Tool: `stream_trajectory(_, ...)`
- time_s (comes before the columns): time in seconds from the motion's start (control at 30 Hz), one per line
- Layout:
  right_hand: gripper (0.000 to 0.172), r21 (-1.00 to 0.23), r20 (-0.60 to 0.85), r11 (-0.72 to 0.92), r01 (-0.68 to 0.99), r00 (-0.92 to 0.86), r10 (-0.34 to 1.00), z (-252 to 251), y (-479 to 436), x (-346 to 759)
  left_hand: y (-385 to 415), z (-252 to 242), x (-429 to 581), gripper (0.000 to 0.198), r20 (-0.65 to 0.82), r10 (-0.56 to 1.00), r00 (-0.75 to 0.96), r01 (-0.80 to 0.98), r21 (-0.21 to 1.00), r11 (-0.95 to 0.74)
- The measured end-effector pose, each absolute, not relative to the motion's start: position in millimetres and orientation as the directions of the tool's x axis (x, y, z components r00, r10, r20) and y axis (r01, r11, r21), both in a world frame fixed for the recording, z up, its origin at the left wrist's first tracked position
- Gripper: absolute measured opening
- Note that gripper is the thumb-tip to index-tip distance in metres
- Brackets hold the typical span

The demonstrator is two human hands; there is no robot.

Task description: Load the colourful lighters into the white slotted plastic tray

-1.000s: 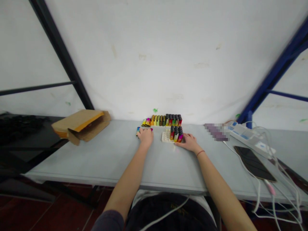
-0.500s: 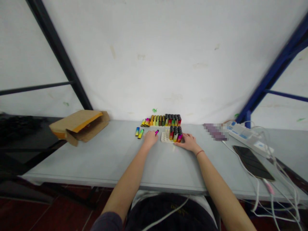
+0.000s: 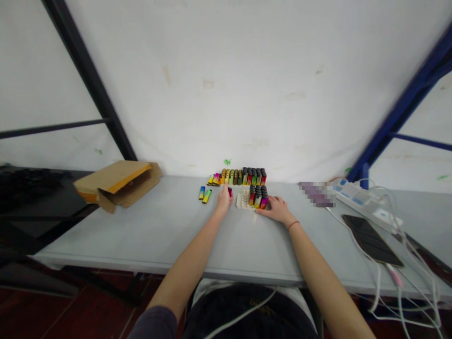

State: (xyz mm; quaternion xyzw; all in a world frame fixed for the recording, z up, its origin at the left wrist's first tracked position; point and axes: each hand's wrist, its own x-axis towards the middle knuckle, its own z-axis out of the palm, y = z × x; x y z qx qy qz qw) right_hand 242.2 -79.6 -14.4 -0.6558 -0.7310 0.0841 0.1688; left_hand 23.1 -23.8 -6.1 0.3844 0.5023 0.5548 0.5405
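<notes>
My left hand point(image 3: 223, 199) is closed around a magenta lighter point(image 3: 230, 191), held just left of a white tray point(image 3: 241, 200) with rows of holes. Upright lighters point(image 3: 258, 197) with black tops fill the tray's right part, while holes show on its left. My right hand point(image 3: 278, 209) rests against the tray's right side, thumb along the front edge and fingers apart. Two loose lighters, a blue-yellow one point(image 3: 201, 193) and a green-yellow one point(image 3: 206, 197), lie on the table left of my left hand.
Behind the tray stand black-topped lighters point(image 3: 254, 176) and yellow-green ones point(image 3: 232, 176), beside a small lying pile point(image 3: 213, 179). An open cardboard box point(image 3: 116, 181) sits at the left. To the right are a phone point(image 3: 371, 239), a power strip point(image 3: 367, 203) and white cables.
My left hand has turned and shifted slightly right, bringing the magenta lighter from a slanted to a more upright position near the tray. My right hand stays in place.
</notes>
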Motion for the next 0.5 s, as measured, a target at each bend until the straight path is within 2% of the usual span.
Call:
stream_trajectory(0.1, 0.071, -0.341, 0.136, 0.122, 0.932, -0.080, 0.988, -13.5, -80.5, 241.9, -25.4, 0.0, 21.3, 0.045, -0.230, 0.967, -0.113, -0.242, 0.950, 0.198)
stream_trajectory(0.33, 0.068, -0.335, 0.135, 0.127, 0.934, -0.086, 0.987, -13.3, -80.4, 242.3, -29.9, 7.6, 24.1, 0.032, -0.156, 0.959, -0.235, -0.448, 0.893, 0.035)
stream_trajectory(0.5, 0.068, -0.339, 0.126, 0.120, 0.933, -0.082, 0.989, -14.8, -78.9, 242.6, -33.5, 6.4, 25.4, 0.033, -0.181, 0.959, -0.218, -0.496, 0.867, 0.050)
